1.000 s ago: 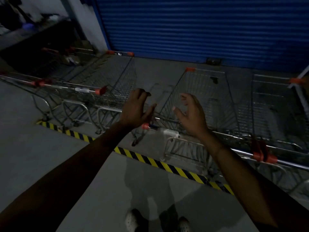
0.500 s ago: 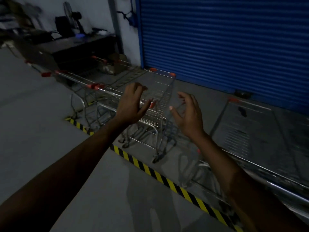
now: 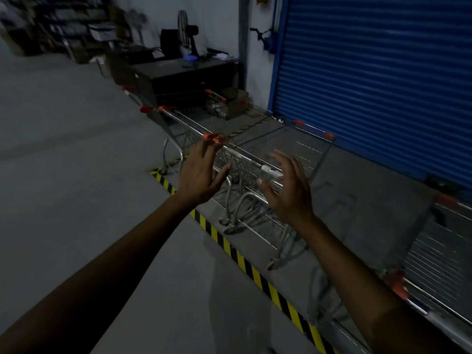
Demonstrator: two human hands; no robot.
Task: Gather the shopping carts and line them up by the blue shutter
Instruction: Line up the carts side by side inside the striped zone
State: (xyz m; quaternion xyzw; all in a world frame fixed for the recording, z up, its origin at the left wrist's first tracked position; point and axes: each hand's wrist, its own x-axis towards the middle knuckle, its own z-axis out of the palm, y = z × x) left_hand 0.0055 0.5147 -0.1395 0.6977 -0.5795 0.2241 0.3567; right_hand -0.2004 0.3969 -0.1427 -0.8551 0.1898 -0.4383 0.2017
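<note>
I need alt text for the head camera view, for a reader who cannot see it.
A person's left hand and right hand, both open and empty, stretch toward shopping carts parked beside a blue shutter, behind a yellow-and-black floor stripe.

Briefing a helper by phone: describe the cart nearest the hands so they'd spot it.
Find the blue shutter; carts stand before it, past the yellow-black stripe. Take the cart beyond the left hand and right hand: its handle carries the only visible white tag.
</note>
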